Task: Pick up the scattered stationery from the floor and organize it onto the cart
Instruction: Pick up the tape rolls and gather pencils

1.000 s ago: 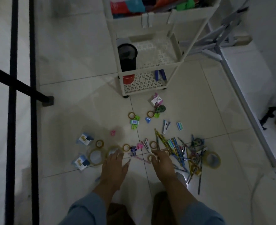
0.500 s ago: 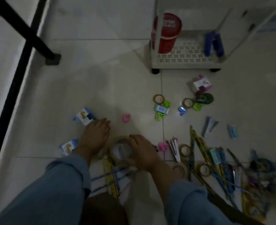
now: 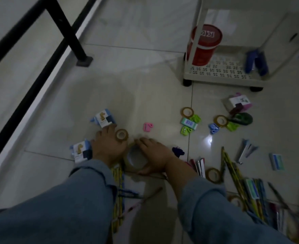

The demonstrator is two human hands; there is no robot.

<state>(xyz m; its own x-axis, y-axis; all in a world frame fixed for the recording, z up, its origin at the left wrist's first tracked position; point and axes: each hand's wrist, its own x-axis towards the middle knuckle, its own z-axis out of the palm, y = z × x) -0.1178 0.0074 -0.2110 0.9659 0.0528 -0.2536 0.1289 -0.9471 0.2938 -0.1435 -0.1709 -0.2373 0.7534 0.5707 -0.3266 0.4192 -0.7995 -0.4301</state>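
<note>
The big tape roll (image 3: 129, 161) lies on the floor tiles near us. Our right hand (image 3: 154, 154) curls round its right side, and our left hand (image 3: 106, 147), just beside it, holds a small tape roll (image 3: 122, 135) at its fingertips. A little box (image 3: 103, 118) sits just beyond the left hand, pencils (image 3: 233, 171) spread to the right, and the cart (image 3: 221, 74) stands far right with a red cup (image 3: 205, 44) on its bottom shelf.

The pale tiled floor (image 3: 145, 76) carried scattered stationery. Two blue-and-white boxes (image 3: 103, 118) lay at the left, with a pink sharpener (image 3: 148, 127) and a wide tape roll (image 3: 136, 158) near them. Small tape rolls (image 3: 187, 112) lay among green sharpeners (image 3: 186, 130), beside a green tape dispenser (image 3: 242, 118). Pencils (image 3: 233, 169) were heaped at the right. The white cart (image 3: 221, 74) stood on its castors.
</note>
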